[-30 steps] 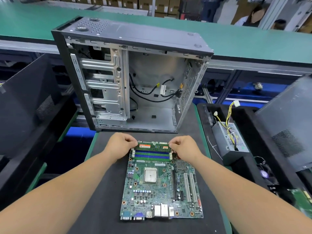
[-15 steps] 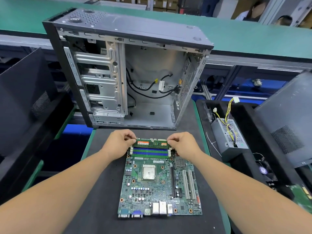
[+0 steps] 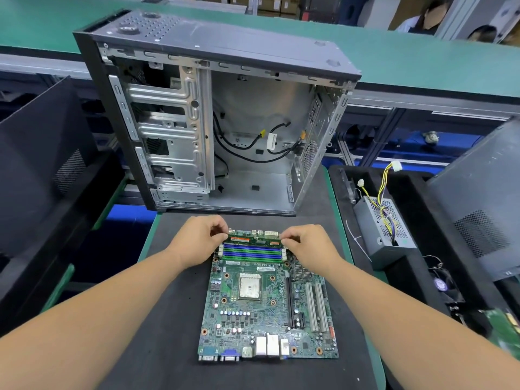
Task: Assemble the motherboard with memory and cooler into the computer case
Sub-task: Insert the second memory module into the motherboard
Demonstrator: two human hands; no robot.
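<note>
Head view: we have the memory module (image 3: pixel 251 240) pinched at both ends, left hand (image 3: pixel 197 240) on its left end, right hand (image 3: pixel 309 247) on its right, fingers curled in tight around the short edges. It sits at the far edge of the motherboard (image 3: pixel 264 305), over the farthest of the blue DIMM slots (image 3: pixel 252 251), which lie just nearer to us than the grip.

Doing this well: line the module's notch up with the slot key before pressing, keep it vertical, then push down evenly with both thumbs near the ends, not the middle. Uneven force will seat one end only. The white latches (image 3: pixel 220 250) just below each grip should snap in. Whether it is already partly seated we can't tell from here; the fingers hide both ends.

Orientation: the module's long axis runs left-right between our two hands, parallel to the slots, standing on its long edge with the labelled face towards us.

The computer case (image 3: pixel 213 114) stands open beyond the grip, well apart from the board. The cooler isn't on yet; the CPU (image 3: pixel 249 287) is bare, nearer us than the grip.
</note>
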